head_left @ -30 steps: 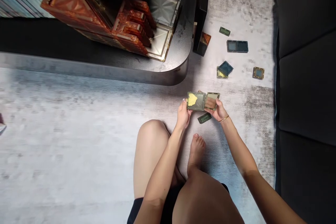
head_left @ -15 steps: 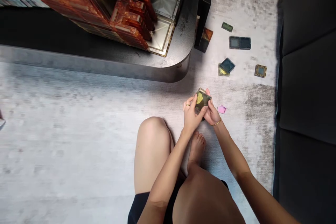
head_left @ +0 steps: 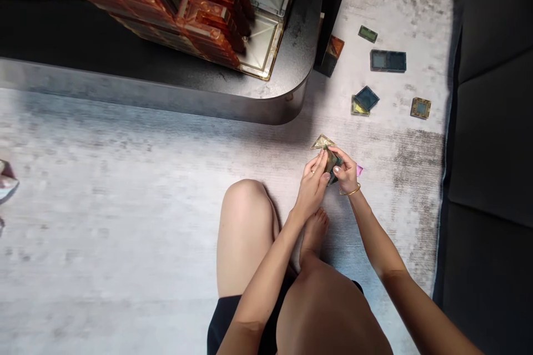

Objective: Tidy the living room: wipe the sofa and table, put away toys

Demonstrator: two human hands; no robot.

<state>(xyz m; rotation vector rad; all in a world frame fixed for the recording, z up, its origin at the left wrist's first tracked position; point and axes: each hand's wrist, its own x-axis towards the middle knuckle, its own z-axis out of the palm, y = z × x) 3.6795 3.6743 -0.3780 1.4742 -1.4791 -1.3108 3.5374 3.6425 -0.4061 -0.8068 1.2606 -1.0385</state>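
Above my foot, both hands are closed around some dark green translucent magnetic tiles. My left hand grips them from the left, its fingers laid over the near face. From the right, my right hand pinches their edge between thumb and fingers. A pale clear triangular tile juts out beyond the fingertips; whether it is joined to the green ones I cannot tell. A pink piece on the rug is partly covered by my right hand.
On the rug lie a green tile, a long dark blue piece, a blue tile over a yellow one, and a small framed square. An orange tile structure stands on the black table. A dark sofa borders the right.
The held tiles have been turned, so the flat face with the yellow patch no longer shows and a clear triangle sticks out. My right hand has shifted from beneath to the right edge.
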